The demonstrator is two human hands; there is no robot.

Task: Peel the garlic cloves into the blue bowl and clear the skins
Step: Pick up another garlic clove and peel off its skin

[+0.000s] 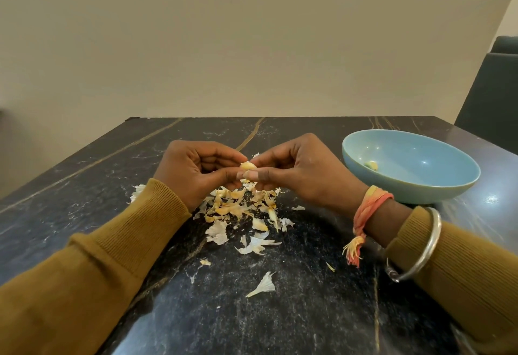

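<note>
Garlic clove: one, pinched by left hand, right hand fingers; one blue bowl.

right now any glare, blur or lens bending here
Head view: glare spots on the table right of the blue bowl, small highlights inside it; wide-angle lens stretches the sleeves near the corners; left hand, right hand and garlic clove look sharp.

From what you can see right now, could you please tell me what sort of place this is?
Probably a home dining or kitchen table: a dark marbled tabletop, a blue bowl beside heaped garlic skins, and a dark chair at the right.
</note>
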